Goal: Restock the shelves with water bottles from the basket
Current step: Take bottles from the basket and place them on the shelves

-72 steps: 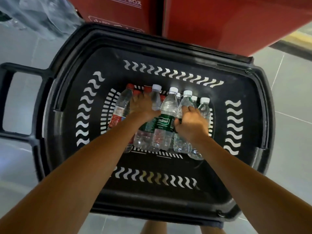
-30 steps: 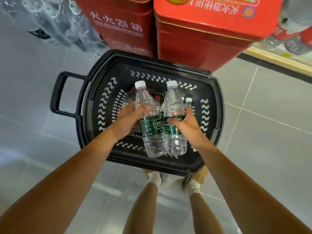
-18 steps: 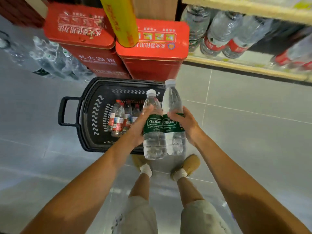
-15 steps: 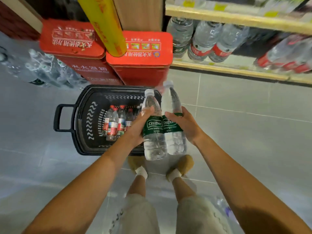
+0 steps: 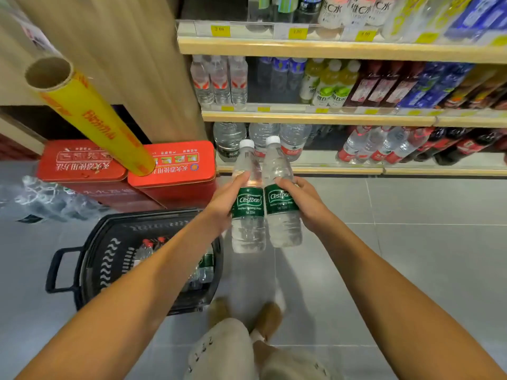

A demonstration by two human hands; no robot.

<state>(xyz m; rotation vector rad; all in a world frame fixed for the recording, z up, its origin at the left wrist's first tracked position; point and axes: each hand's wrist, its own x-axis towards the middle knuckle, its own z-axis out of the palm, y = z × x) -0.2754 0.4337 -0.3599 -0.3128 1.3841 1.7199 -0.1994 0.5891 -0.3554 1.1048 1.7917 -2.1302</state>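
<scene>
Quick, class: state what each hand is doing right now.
Left hand: closed around the left green-label bottle.
Right hand: closed around the right green-label bottle.

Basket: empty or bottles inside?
Not empty: several capped bottles stand inside the basket, partly hidden behind the left forearm.

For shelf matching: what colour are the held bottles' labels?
Dark green labels with white lettering; head view.
</scene>
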